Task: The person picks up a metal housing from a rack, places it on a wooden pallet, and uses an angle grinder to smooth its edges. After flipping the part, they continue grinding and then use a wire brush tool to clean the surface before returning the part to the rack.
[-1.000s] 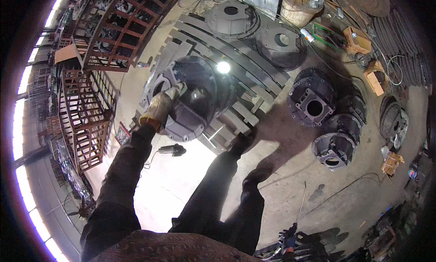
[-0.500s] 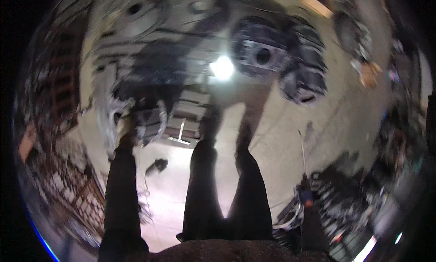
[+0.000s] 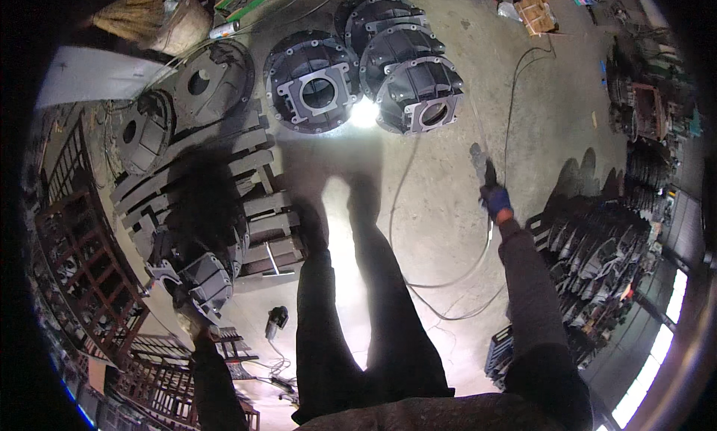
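Observation:
My left hand (image 3: 191, 320), in a pale glove, is at the edge of a grey cast metal housing (image 3: 208, 281) by the left end of a wooden pallet (image 3: 258, 164). Shadow hides its fingers. Out to the right, my right hand (image 3: 496, 202), in a blue glove, is closed. It holds a dark hand tool (image 3: 489, 175) whose exact kind I cannot make out. From beneath that hand a hose (image 3: 487, 244) loops across the concrete floor. Several dark flanged bell-shaped housings (image 3: 312, 84) stand ahead, with large round holes in their faces.
Rusty metal racks (image 3: 89, 244) line the left. Stacked dark castings (image 3: 597, 255) stand at the right. A corded power tool (image 3: 276, 321) lies near my left leg. A cardboard box (image 3: 536, 13) and a straw broom (image 3: 131, 13) are farther off.
My view has swung, and its blur has cleared. My right arm has stretched forward, carrying the tool and hose away from my body. My left hand remains at the housing.

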{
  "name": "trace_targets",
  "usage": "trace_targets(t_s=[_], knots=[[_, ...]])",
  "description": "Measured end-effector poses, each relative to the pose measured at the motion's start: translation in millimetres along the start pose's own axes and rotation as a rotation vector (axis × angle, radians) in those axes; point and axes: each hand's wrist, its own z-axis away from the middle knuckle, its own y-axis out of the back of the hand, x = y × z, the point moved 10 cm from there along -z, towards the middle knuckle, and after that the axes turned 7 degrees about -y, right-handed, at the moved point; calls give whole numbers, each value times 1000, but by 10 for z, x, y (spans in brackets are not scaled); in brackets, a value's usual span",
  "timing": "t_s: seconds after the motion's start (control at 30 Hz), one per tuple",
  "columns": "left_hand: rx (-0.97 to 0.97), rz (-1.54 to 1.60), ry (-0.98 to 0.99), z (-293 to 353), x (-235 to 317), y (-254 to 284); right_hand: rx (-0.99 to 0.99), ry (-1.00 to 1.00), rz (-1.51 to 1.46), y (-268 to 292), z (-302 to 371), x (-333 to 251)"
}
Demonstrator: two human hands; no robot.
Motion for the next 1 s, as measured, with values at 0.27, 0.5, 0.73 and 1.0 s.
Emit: trace_targets(t_s=[0.27, 0.5, 0.73, 1.0], knots=[[-116, 389, 215, 612, 812, -1034, -157, 160, 531, -356, -190, -923], [-411, 572, 314, 962, 2484, -2288, 291, 338, 54, 543, -1190, -1263], [-502, 426, 506, 1015, 3502, -2751, -97, -336, -99, 333, -1388, 648], [-642, 281, 572, 1202, 3612, -3130, 48, 235, 107, 474, -1123, -811]])
